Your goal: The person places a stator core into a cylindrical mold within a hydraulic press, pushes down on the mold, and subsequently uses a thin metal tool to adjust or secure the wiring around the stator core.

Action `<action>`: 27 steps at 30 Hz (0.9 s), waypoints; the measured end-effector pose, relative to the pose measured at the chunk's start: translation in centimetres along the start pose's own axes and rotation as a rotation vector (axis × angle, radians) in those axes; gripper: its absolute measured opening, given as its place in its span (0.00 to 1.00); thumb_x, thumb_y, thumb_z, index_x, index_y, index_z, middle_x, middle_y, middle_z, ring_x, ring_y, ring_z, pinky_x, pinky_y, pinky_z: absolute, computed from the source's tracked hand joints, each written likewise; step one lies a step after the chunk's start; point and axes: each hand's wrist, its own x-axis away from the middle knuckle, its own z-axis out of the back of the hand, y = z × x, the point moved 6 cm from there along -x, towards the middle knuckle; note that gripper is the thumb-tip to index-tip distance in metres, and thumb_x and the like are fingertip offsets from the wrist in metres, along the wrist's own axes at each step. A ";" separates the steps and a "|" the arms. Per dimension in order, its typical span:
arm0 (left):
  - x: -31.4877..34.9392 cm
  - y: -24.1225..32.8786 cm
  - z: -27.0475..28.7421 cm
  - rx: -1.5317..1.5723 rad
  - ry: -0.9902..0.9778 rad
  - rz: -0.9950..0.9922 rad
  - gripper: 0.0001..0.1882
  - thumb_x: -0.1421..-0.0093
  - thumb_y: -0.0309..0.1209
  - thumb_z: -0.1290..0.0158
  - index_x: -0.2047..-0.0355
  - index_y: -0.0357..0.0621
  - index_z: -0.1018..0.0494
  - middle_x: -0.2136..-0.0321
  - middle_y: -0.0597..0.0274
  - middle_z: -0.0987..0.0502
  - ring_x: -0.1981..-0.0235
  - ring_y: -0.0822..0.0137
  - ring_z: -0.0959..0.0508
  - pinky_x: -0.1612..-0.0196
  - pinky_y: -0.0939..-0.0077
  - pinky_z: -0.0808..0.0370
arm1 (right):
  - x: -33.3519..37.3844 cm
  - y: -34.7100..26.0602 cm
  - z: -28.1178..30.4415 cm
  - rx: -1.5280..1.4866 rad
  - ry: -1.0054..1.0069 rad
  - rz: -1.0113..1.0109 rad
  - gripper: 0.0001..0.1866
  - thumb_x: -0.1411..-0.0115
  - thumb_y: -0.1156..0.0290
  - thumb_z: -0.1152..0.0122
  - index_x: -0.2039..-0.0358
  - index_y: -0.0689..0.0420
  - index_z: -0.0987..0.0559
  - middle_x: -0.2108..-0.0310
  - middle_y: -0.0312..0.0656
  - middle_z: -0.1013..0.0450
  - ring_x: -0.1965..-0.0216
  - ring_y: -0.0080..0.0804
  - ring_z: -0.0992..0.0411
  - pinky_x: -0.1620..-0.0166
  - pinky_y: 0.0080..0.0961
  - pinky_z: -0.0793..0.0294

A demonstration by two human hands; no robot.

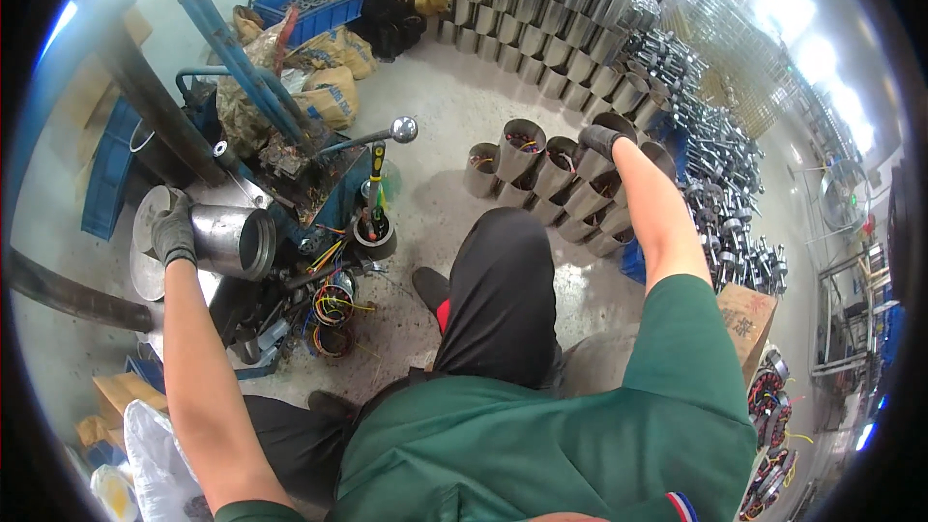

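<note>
My left hand (pixel 175 232), in a dark grey glove, is closed on the near end of a shiny metal cylinder (pixel 227 239) lying on its side on the machine. A round metal plate (pixel 147 266) stands just left of that hand. Out to the right, my gloved right hand (pixel 599 139) grips the rim of an upright metal cylinder (pixel 614 123), one of several grouped on the floor; its fingertips are partly hidden. Coloured wires show inside a neighbouring cylinder (pixel 520 150).
A blue machine frame with a ball-ended lever (pixel 403 130) stands at left. Beside it are a pot of tools (pixel 375 235) and wired stators (pixel 333 302). Stacked cylinders (pixel 556 14) fill the back; motor shafts (pixel 725 184) are heaped at right. A blue crate (pixel 311 8) sits far left.
</note>
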 end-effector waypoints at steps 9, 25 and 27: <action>-1.4 -0.2 -1.3 0.076 -0.016 -0.068 0.52 0.46 0.71 0.47 0.38 0.36 0.27 0.33 0.40 0.33 0.30 0.47 0.36 0.29 0.60 0.42 | -3.0 3.1 -2.7 -0.447 -0.204 -0.126 0.30 0.33 0.49 0.43 0.45 0.62 0.20 0.43 0.48 0.24 0.43 0.44 0.27 0.41 0.43 0.30; 3.2 2.1 -0.7 0.225 -0.011 -0.110 0.37 0.32 0.64 0.57 0.39 0.48 0.27 0.48 0.44 0.20 0.43 0.45 0.23 0.34 0.49 0.37 | 17.6 -24.9 2.0 -0.843 0.113 0.986 0.14 0.37 0.68 0.34 0.53 0.61 0.19 0.55 0.48 0.19 0.53 0.37 0.21 0.48 0.34 0.23; 5.7 1.9 1.5 0.324 0.414 -0.284 0.22 0.29 0.49 0.52 0.54 0.44 0.21 0.58 0.44 0.18 0.56 0.44 0.19 0.46 0.54 0.27 | 25.7 -33.4 1.9 -0.779 -0.100 1.275 0.18 0.33 0.65 0.37 0.46 0.60 0.21 0.53 0.40 0.21 0.52 0.26 0.25 0.47 0.25 0.26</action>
